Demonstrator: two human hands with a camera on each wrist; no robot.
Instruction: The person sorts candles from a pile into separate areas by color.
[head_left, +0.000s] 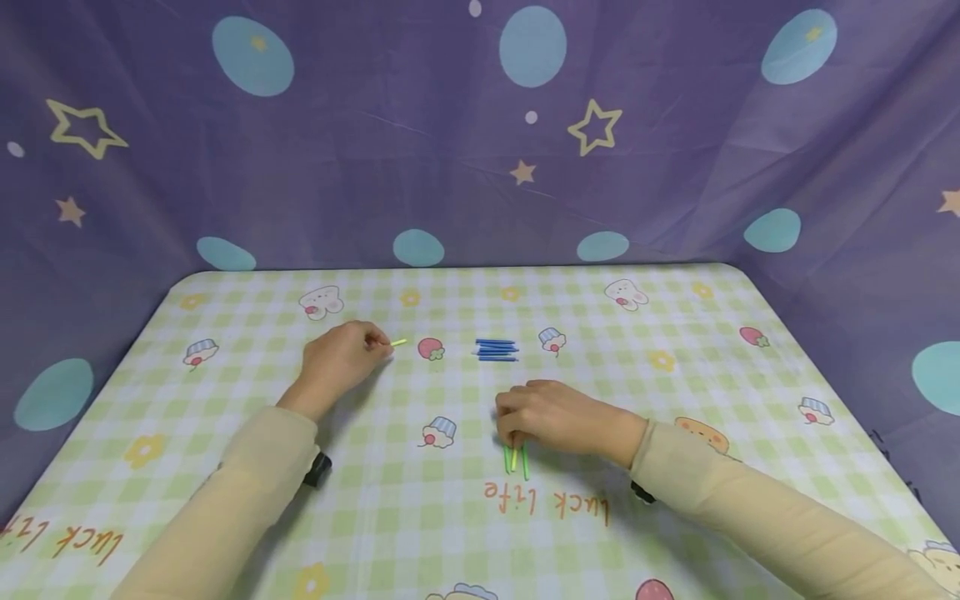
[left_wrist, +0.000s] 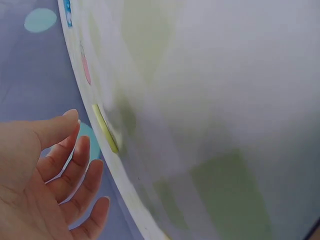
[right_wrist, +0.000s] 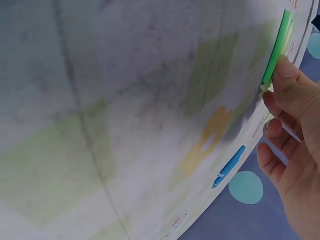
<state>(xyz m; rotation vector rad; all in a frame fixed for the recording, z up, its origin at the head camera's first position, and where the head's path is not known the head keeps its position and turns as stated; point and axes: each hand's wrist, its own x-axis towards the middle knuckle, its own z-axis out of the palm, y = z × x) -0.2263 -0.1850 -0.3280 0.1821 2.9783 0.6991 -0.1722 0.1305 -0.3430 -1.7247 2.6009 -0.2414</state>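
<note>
My left hand (head_left: 345, 354) is over the far left of the table, its fingers loosely bent. A short yellow candle (left_wrist: 105, 128) lies on the cloth just beyond its fingertips, with a gap showing in the left wrist view. Nearer the front, my right hand (head_left: 558, 417) pinches a thin yellow candle (head_left: 513, 460) between thumb and fingers. Beside that candle lie green candles (head_left: 526, 463), one on each side; in the right wrist view a green candle (right_wrist: 278, 47) overlaps the yellow one by the thumb. The upper ends are hidden under the hand in the head view.
Several blue candles (head_left: 497, 350) lie side by side in a group beyond the right hand. A checked cloth (head_left: 360, 517) with printed pictures covers the table. Behind its far edge hangs a purple curtain (head_left: 450, 167).
</note>
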